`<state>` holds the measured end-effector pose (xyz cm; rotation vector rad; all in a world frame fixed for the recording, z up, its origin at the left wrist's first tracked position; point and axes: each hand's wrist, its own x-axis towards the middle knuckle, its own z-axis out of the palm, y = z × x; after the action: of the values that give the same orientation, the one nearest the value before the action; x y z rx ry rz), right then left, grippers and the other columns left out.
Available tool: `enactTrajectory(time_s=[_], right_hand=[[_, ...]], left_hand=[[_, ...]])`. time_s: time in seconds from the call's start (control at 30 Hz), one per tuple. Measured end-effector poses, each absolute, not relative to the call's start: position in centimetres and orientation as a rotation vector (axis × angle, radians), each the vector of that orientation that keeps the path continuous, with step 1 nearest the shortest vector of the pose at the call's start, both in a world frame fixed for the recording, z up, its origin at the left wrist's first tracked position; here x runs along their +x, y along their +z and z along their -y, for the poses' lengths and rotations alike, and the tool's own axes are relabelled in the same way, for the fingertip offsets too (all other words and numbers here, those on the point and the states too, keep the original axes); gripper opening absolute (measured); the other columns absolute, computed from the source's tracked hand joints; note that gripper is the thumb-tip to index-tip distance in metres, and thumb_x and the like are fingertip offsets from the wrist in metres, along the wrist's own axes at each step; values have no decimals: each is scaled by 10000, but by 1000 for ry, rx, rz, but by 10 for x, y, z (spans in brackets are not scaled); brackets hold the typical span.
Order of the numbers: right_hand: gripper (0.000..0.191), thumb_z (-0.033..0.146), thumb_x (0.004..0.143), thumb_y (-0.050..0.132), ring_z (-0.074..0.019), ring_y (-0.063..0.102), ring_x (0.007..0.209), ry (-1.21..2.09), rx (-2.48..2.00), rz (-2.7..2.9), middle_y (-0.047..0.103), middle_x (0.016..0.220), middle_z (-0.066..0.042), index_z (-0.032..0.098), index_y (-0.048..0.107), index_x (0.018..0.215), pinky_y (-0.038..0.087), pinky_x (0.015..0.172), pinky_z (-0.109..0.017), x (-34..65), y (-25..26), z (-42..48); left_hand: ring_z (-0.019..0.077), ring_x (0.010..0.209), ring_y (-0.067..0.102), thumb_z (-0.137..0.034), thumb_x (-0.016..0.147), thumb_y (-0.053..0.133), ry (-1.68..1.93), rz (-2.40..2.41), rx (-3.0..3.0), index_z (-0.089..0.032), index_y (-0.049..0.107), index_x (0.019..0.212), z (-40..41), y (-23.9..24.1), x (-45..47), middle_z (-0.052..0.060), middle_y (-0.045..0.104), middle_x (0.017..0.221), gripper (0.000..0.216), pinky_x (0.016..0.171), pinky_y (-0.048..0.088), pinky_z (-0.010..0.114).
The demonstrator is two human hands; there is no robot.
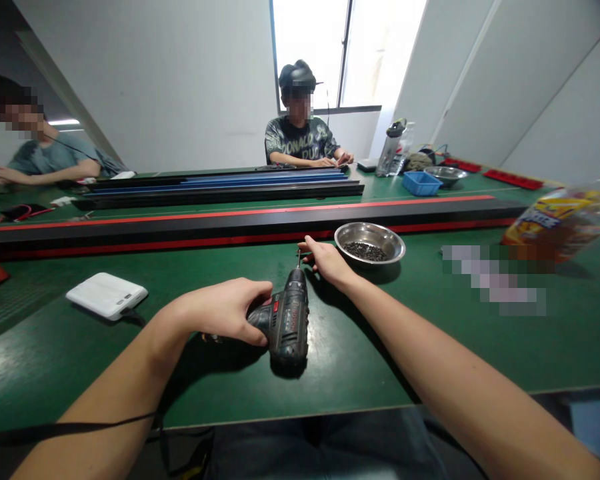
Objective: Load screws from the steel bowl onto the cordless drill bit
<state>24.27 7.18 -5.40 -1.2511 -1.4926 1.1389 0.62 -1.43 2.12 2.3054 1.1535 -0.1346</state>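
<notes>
A black cordless drill (291, 323) lies sideways low over the green table, its bit pointing toward the long black and red bar. My left hand (233, 310) is closed around its handle. At the tip of the bit is my right hand (325, 259), fingers bent close together; a tiny screw seems to be at the tip, though it is too small to be sure. Right beside that hand stands a steel bowl (397, 252) with many small dark screws (364, 251) in it.
The long black and red bar (260, 223) crosses the green table (370, 347). A white power bank (107, 295) lies left, a drink bottle (565, 220) right. Farther back are dark and blue strips (270, 181), a blue basket (421, 184) and a person (300, 137); another person (55, 157) sits left.
</notes>
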Motion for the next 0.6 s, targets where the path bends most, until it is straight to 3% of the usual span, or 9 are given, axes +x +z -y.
enactTrajectory(time_s=[0.37,0.6], right_hand=[[484,464,1088,445,-197,703,920,1167,-1243,1517,762,1225,-144,118,770,1183,515,738,-266,242,-48,-68],[562,540,1084,393,-208,683,969,1183,-1239,1530,735,1271,-147,141,700,1335,516,813,-304,243,-50,-70]], left_hand=[[181,785,621,-451,685,819,-119,-1132,2298,-234,619,1019,13,20,7,-32,687,926,446,646,424,277],[185,798,626,-452,686,823,-123,-1135,2317,-238,619,1024,13,19,6,-34,684,926,449,646,420,276]])
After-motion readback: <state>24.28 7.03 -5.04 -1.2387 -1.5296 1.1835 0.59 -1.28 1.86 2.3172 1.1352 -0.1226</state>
